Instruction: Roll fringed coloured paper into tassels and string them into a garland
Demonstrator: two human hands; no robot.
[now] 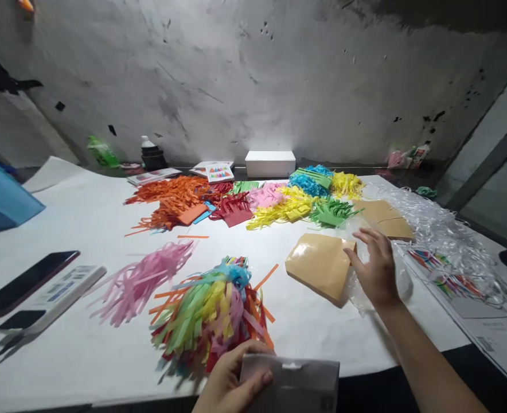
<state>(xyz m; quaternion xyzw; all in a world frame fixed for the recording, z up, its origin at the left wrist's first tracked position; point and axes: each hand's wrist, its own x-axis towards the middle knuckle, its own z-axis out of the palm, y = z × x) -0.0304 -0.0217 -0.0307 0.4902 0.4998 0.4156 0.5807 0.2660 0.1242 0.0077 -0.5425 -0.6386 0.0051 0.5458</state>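
While its lower part is cut off by the bottom edge of the view, a clear plastic sleeve (296,381) is held at the table's near edge, pinched between the thumb and fingers of the left hand (231,378). The right hand (376,272) is open, its fingers loosely curved beside a brown envelope (318,264) and over a crumpled clear bag (402,281). Nearest the sleeve, a multicoloured tassel bunch (210,315) is laid on the white covering (107,373), with a pink tassel (145,281) to its left.

The strips could be creased or tangled if the sleeve were dragged across them. The envelope could be shifted if the bag, apparently lying against it, were pulled.

Coloured tassel pictures are printed on a small card (219,172) and a larger pack (481,338). Fine print is borne by the pack and the white device (64,292); no brand can be read.
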